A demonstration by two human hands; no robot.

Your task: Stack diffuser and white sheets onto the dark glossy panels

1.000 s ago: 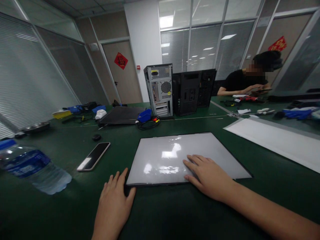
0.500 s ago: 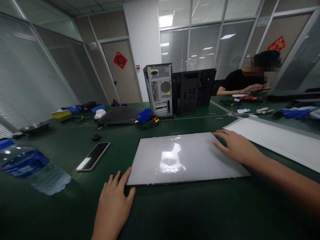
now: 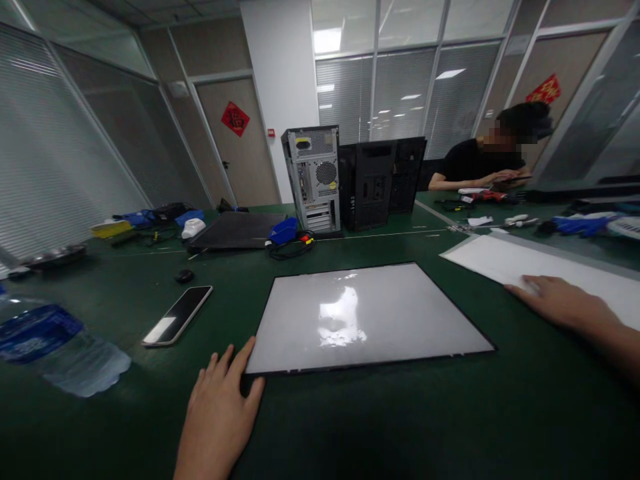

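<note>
A flat grey glossy panel (image 3: pixel 370 317) with a thin black edge lies on the green table (image 3: pixel 380 427) in front of me. My left hand (image 3: pixel 217 417) rests flat on the table, fingers spread, its fingertips touching the panel's near left corner. My right hand (image 3: pixel 557 301) lies flat, fingers stretched out, on the near edge of a large white sheet (image 3: pixel 560 277) to the right of the panel. Neither hand holds anything.
A phone (image 3: pixel 177 315) and a water bottle (image 3: pixel 55 347) lie at the left. Computer towers (image 3: pixel 350 177), a dark flat panel (image 3: pixel 237 230), cables and tools stand at the back. Another person (image 3: pixel 480 163) sits at the far right behind more tools.
My right hand left the grey panel, sliding from its near middle past its far right corner onto the white sheet. My left hand stayed at the panel's corner.
</note>
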